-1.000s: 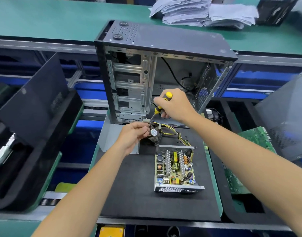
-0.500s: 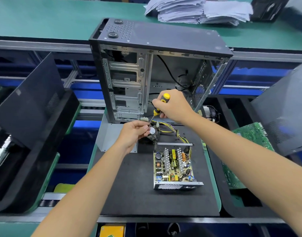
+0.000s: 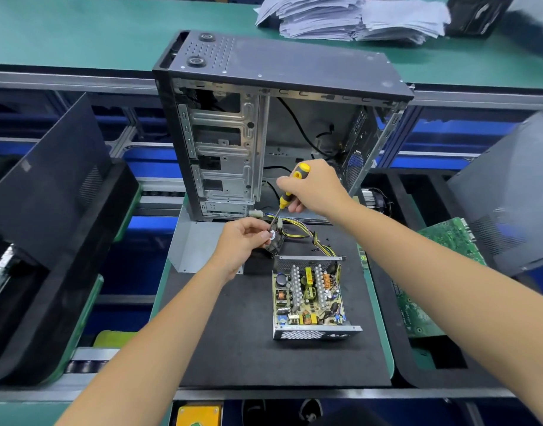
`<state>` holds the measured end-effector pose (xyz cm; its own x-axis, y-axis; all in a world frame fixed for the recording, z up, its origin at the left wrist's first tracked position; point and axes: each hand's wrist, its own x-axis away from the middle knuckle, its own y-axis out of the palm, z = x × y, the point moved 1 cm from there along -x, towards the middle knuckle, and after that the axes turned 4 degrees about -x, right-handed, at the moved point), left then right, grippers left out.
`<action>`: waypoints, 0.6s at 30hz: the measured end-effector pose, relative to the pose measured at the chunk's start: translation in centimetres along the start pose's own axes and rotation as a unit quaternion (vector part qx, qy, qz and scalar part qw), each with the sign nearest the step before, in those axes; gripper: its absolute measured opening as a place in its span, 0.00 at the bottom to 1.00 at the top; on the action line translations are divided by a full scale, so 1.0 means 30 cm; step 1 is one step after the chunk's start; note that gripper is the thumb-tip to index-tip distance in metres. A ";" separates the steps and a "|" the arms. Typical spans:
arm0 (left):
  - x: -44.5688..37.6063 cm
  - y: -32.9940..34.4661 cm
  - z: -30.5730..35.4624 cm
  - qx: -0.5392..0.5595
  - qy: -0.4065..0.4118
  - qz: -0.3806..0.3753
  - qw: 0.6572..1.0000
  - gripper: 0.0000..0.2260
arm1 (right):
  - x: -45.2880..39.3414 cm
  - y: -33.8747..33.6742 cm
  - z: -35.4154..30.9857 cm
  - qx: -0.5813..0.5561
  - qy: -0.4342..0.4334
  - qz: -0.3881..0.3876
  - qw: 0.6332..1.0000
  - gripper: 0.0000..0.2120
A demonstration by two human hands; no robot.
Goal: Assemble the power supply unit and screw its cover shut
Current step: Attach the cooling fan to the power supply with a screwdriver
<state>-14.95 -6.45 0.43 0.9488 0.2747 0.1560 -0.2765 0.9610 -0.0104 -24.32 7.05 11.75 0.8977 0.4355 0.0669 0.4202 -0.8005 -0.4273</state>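
Note:
The open power supply unit [image 3: 310, 299] lies on the black mat [image 3: 233, 333], its circuit board bare and its yellow and black wires [image 3: 307, 235] running back to the far edge. My left hand [image 3: 244, 244] holds the small black fan [image 3: 273, 241] beside the grey metal cover [image 3: 196, 247]. My right hand [image 3: 313, 189] grips a yellow and black screwdriver [image 3: 290, 189], whose tip points down at the fan.
An open computer case [image 3: 264, 127] stands upright behind the mat. Black side panels [image 3: 49, 179] lean at the left, and another panel [image 3: 510, 195] at the right. A green circuit board [image 3: 433, 272] lies to the right. Stacked papers [image 3: 350, 16] sit on the far green bench.
Both hands stay at the fan with the screwdriver on it. The view has shifted slightly; nothing was picked up or let go.

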 end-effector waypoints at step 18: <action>0.051 0.003 -0.069 -0.426 0.132 -0.067 0.893 0.05 | 0.073 0.095 0.032 0.242 -0.126 -0.148 0.951 0.09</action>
<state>-13.22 -5.87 -1.38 0.9986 0.0460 -0.0245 -0.0481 0.6317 -0.7738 -21.30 6.12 9.82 0.6635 0.7461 0.0557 0.4845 -0.3717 -0.7919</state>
